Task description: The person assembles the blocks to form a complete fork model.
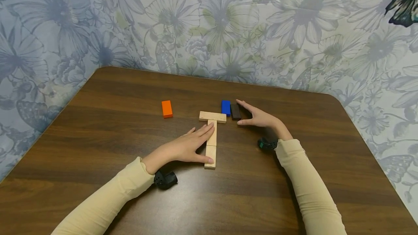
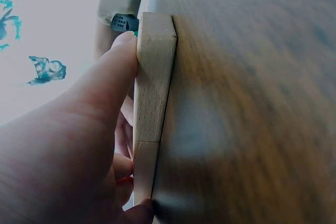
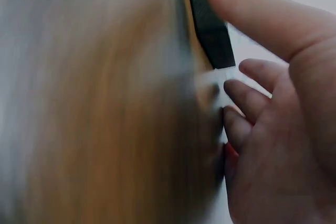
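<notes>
Two plain wooden blocks lie end to end, a lower one point(image 1: 210, 151) and an upper one point(image 1: 212, 137). A third plain block point(image 1: 209, 116) lies crosswise at their far end, so the three form a T. My left hand point(image 1: 186, 147) rests on the two-block stem with its fingers extended, thumb on the lower block and fingertips on the upper. Beside the crosswise block's right end is a blue block point(image 1: 225, 107), and to its right a black block point(image 1: 235, 112). Around the black block's right side, my right hand point(image 1: 261, 118) spreads its thumb and fingers apart.
An orange block point(image 1: 167, 109) lies by itself to the left of the T. All the blocks are on a brown wooden table point(image 1: 248, 198). Behind the table hangs a floral-patterned backdrop point(image 1: 209, 28). Both wrists carry small black cameras.
</notes>
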Motion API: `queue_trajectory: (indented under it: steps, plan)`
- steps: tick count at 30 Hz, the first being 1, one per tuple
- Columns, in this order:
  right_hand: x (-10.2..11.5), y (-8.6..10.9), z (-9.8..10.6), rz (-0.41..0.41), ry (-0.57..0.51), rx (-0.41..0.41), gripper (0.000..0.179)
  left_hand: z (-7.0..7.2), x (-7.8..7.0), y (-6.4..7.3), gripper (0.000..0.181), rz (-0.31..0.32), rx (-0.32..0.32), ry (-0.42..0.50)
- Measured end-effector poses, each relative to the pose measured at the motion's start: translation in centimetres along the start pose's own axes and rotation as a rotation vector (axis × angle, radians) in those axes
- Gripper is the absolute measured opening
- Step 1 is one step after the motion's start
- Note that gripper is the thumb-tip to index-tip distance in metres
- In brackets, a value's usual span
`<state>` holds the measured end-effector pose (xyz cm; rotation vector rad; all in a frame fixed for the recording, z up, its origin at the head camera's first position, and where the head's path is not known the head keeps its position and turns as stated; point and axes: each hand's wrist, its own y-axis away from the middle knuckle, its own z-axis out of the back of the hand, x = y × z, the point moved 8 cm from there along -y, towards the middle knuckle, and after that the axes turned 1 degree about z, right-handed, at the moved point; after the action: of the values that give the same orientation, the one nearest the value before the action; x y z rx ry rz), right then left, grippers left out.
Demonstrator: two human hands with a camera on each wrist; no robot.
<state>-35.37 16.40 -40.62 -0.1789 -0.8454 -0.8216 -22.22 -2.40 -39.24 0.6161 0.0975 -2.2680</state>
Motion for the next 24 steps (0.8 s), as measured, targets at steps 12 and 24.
queue_trajectory:
  steps: [12,24]
  plan:
    - [-0.08,-0.82,-0.01,0.015,0.018,-0.01,0.077,0.0,0.28,-0.08,0.101,0.006,0.004,0.01]
    - [-0.57,-0.75,0.2,0.032,-0.004,-0.045,0.075,0.13,0.41,-0.25,0.1,-0.012,0.003,0.006]
